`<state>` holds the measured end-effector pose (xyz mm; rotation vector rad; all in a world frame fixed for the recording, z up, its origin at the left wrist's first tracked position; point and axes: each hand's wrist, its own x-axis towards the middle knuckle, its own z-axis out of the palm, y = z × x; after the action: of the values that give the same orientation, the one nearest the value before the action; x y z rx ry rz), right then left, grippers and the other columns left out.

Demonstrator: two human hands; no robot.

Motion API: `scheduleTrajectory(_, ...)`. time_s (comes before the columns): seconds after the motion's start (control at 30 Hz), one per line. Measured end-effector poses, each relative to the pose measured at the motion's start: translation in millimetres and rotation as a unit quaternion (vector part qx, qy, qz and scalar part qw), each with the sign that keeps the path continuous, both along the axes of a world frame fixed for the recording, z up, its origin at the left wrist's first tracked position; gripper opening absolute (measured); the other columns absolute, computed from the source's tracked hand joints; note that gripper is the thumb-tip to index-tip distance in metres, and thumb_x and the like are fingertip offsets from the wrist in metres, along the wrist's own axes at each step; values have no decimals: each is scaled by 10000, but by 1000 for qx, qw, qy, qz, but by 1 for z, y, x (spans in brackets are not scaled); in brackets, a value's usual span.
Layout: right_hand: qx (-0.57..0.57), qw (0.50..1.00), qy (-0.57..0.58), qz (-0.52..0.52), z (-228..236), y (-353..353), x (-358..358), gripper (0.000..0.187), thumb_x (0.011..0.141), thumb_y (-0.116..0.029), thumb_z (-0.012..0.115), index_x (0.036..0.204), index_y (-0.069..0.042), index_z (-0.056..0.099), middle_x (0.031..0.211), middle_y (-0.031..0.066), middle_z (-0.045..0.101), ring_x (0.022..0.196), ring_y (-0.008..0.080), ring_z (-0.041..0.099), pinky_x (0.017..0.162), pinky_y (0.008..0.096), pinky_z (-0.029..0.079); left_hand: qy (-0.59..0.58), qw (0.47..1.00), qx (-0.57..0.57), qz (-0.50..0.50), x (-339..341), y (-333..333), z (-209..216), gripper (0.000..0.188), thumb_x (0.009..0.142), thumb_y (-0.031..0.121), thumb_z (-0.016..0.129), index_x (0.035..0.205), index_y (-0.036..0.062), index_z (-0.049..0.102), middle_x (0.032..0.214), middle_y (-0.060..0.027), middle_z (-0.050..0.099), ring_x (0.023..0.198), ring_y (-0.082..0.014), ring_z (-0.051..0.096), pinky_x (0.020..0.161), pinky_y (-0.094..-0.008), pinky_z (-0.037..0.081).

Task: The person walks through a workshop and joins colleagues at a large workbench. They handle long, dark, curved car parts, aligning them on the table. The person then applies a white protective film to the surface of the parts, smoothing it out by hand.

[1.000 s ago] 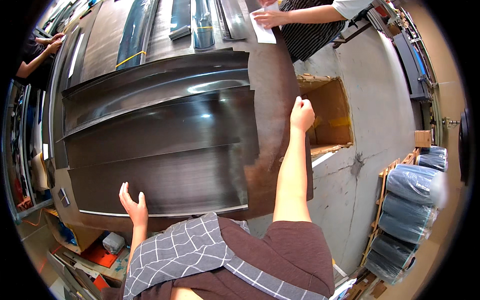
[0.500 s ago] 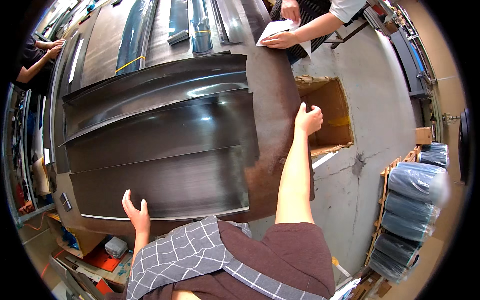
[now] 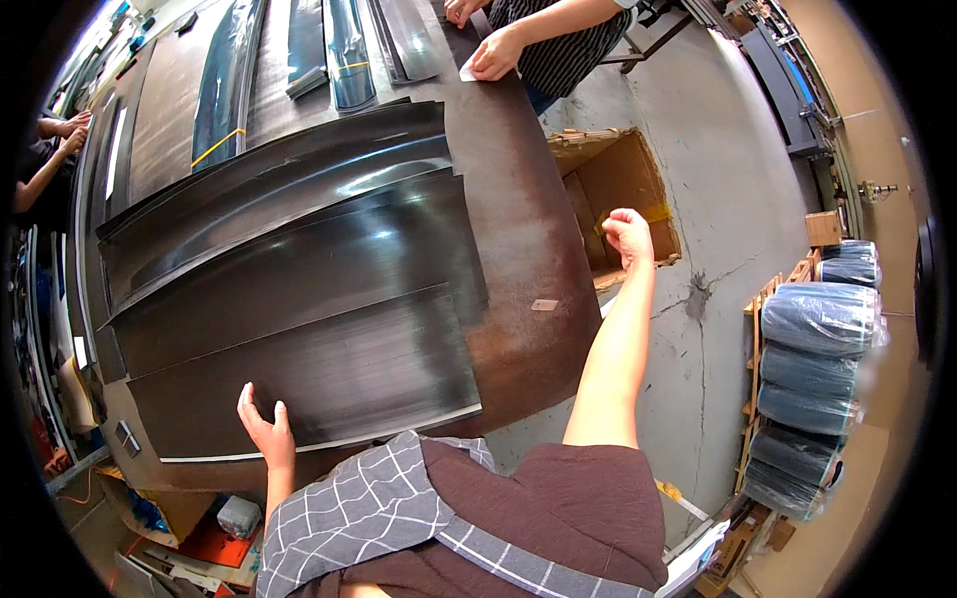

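The left hand point(image 3: 263, 427) is laid flat, fingers spread, on the near edge of the nearest dark curved panel point(image 3: 309, 374), which lies overlapped with others on the brown worktable point(image 3: 528, 249). The right hand point(image 3: 630, 234) is held loosely curled, empty, above the open cardboard box point(image 3: 623, 194) beside the table.

Left hand point(image 3: 264, 429) flat, fingers spread, right hand point(image 3: 630, 234) raised, loosely curled

Overlapping panels point(image 3: 299, 299) lie on the table point(image 3: 528, 199); an open box point(image 3: 623, 189) stands right.
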<state>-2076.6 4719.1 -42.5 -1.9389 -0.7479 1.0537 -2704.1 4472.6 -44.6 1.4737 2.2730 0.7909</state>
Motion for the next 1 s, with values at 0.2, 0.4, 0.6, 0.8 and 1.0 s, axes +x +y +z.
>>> scheduleTrajectory(0.2,73,980,178,43,26,6,-23,228,884,-18,479,1080,4,593,981,132,689,924,190,673,777,269,539,-2,1000,3,-10,0,2,-1,566,782,48,606,1323,0,443,1331,-152,450,1272,-301,401,1095,-393,277)
scheduleTrajectory(0.4,127,968,208,56,56,12,-43,321,960,-157,467,1209,31,545,1095,177,661,1007,214,655,860,298,525,-3,1000,-4,-2,-1,2,0,558,770,33,609,1301,-21,446,1324,-164,448,1265,-312,408,1090,-397,294)
scheduleTrajectory(0.6,238,952,67,179,107,-7,-67,357,938,-201,513,1222,13,545,1185,171,608,1099,273,586,955,379,460,-2,1000,3,-19,3,6,3,575,755,19,624,1302,-14,449,1309,-169,460,1249,-321,421,1085,-400,302)
scheduleTrajectory(0.8,37,835,-548,4,22,17,-61,343,827,-264,605,1106,-70,650,1175,164,614,1081,329,578,942,439,439,3,1000,0,-18,2,8,8,558,734,19,637,1268,-6,480,1296,-174,478,1237,-326,439,1073,-409,316)
scheduleTrajectory(1.0,215,962,53,162,19,87,-156,308,912,-179,598,1159,3,622,1026,98,691,958,172,643,855,300,488,10,999,-1,-51,12,18,9,517,727,19,629,1229,5,507,1286,-172,487,1230,-328,443,1066,-410,323)
